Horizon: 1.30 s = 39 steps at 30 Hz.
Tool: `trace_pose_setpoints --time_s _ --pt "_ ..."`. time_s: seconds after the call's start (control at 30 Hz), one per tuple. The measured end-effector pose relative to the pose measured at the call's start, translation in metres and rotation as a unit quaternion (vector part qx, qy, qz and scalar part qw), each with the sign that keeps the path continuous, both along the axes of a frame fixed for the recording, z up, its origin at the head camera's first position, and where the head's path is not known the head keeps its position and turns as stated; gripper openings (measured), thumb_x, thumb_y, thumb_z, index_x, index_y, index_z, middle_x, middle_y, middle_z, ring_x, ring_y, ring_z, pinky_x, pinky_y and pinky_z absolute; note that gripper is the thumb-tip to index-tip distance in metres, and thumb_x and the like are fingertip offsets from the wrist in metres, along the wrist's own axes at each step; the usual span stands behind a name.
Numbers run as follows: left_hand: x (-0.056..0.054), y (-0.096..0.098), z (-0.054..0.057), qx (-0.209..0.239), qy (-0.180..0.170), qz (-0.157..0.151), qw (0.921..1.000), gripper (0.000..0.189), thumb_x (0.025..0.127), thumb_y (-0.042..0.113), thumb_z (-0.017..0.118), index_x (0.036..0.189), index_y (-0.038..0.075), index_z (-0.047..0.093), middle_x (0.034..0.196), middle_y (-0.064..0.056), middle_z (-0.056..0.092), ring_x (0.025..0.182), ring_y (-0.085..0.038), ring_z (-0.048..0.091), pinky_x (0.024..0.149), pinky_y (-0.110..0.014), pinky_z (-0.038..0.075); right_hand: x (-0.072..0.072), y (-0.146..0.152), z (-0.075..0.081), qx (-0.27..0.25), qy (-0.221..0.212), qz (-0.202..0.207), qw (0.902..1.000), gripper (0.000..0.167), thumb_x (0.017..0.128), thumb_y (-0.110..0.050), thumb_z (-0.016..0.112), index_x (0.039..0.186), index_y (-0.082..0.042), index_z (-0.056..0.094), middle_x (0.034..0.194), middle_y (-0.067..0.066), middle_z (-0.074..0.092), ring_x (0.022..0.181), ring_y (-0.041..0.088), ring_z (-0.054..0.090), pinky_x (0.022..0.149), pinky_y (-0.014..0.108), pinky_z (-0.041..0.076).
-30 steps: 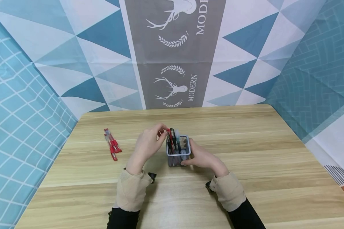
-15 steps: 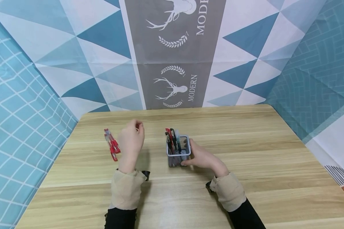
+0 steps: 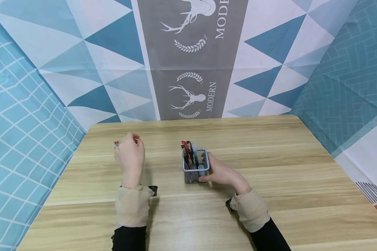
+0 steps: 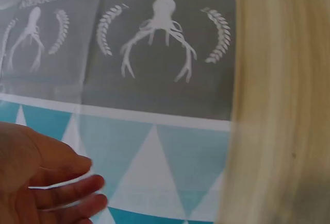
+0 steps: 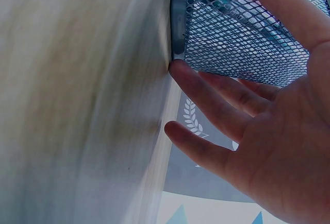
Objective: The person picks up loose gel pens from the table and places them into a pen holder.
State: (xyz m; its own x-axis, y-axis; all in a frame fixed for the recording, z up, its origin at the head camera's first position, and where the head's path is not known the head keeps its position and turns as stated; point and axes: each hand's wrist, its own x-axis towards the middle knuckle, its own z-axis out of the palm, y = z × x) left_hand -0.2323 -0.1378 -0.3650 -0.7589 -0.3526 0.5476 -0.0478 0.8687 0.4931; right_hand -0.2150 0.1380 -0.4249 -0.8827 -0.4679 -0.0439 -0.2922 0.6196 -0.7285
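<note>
A mesh pen holder (image 3: 192, 176) stands upright on the table in the head view. Several pens (image 3: 191, 152), black, red and pale, lean toward its left side. My right hand (image 3: 223, 171) holds the holder from its right, thumb at the front and fingers round the back. The right wrist view shows the mesh wall (image 5: 242, 38) between thumb and fingers. Away to the left, my left hand (image 3: 130, 153) is raised over the table, fingers loosely bent with nothing between them. Red pens (image 3: 116, 143) lie beneath it, nearly all hidden by the hand; only their ends show.
The wooden table (image 3: 286, 157) ends at a patterned cloth backdrop (image 3: 194, 59) behind. Blue patterned cloth (image 3: 25, 115) also rises along the left side, with more on the right. Both wrists wear beige wraps (image 3: 133, 205).
My left hand has let go at the pen holder and moved left until it covers the red pens. The right hand and the holder have stayed put.
</note>
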Motion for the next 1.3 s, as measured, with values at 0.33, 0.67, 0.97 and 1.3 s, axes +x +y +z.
trace_pose_setpoints --time_s 0.33,0.67,0.97,1.3 --pt "-0.011 -0.015 -0.032 -0.026 -0.090 0.019 0.9954 0.013 0.078 -0.001 0.050 0.084 -0.004 0.061 0.083 -0.024 0.062 0.074 -0.042 0.058 0.064 -0.050 0.045 0.000 0.000 -0.001 0.006 0.001 -0.002 1.0000 0.093 0.069 -0.025 0.077 0.140 -0.010 0.020 0.124 0.010 0.051 0.116 0.025 0.049 0.101 0.043 0.036" --pt "-0.014 -0.021 -0.042 0.003 -0.189 0.006 0.9820 0.018 0.081 0.000 0.045 0.094 -0.005 0.057 0.094 -0.029 0.058 0.079 -0.046 0.058 0.061 -0.053 0.048 0.000 0.001 0.000 0.003 0.005 -0.002 1.0000 0.093 0.069 -0.026 0.078 0.140 -0.011 0.020 0.126 0.011 0.048 0.119 0.026 0.046 0.102 0.043 0.034" --pt "-0.015 -0.031 -0.049 -0.015 -0.294 -0.005 0.9556 0.036 0.080 -0.001 0.049 0.114 -0.015 0.047 0.114 -0.038 0.047 0.094 -0.048 0.055 0.062 -0.049 0.050 -0.001 0.001 0.000 -0.004 0.000 0.004 1.0000 0.093 0.069 -0.024 0.077 0.140 -0.010 0.019 0.126 0.011 0.049 0.118 0.025 0.047 0.102 0.043 0.034" --pt "-0.019 -0.033 -0.055 -0.016 -0.328 -0.021 0.9442 0.049 0.084 0.002 0.050 0.125 -0.019 0.034 0.130 -0.041 0.031 0.101 -0.054 0.048 0.070 -0.055 0.049 -0.002 0.001 -0.001 -0.002 0.002 0.003 1.0000 0.091 0.069 -0.024 0.077 0.139 -0.011 0.021 0.125 0.010 0.050 0.117 0.024 0.048 0.101 0.042 0.036"
